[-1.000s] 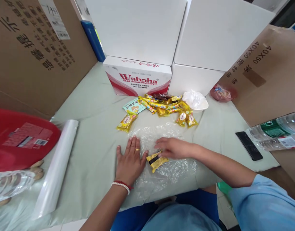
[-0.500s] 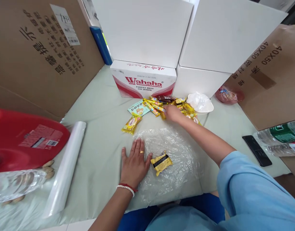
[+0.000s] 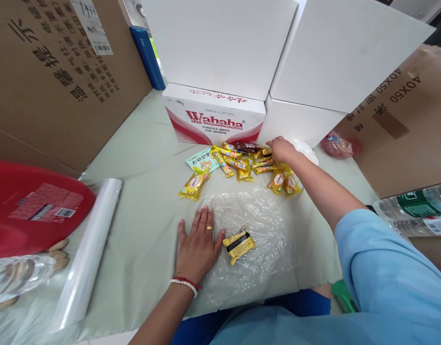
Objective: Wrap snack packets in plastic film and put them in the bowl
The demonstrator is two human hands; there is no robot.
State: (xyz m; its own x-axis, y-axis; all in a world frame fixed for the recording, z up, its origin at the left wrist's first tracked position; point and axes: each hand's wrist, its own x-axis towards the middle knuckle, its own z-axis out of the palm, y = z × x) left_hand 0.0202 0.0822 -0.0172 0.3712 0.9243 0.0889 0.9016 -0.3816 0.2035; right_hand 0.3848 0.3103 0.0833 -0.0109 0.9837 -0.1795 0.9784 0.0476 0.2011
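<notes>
My left hand [image 3: 196,247] lies flat with spread fingers on the left edge of a clear plastic sheet [image 3: 267,268]. Just right of its thumb, a gold-wrapped snack with a black band [image 3: 239,245] rests on the sheet. My right hand [image 3: 283,151] is stretched out to the far side of the snack pile, its fingers bent down beside another gold, black-banded snack [image 3: 267,152]. Its fingertips are partly hidden, so I cannot tell whether they grip it. Around it lie yellow stick packs [image 3: 262,164], yellow-wrapped cakes [image 3: 278,180] and a dark red-brown packet [image 3: 248,147].
A Wahaba-style carton marked Wahaha [image 3: 215,117] stands behind the pile. A white bowl [image 3: 308,151] is partly behind my right hand. On the left are a plastic film roll [image 3: 89,254] and a red jug [image 3: 37,211]; at the right, plastic bottles [image 3: 418,203] and a cardboard box [image 3: 393,129].
My right hand has moved right and slightly away from me, off the yellow stick packs to the gold, black-banded snack. My left hand stays flat on the sheet. The view has shifted slightly.
</notes>
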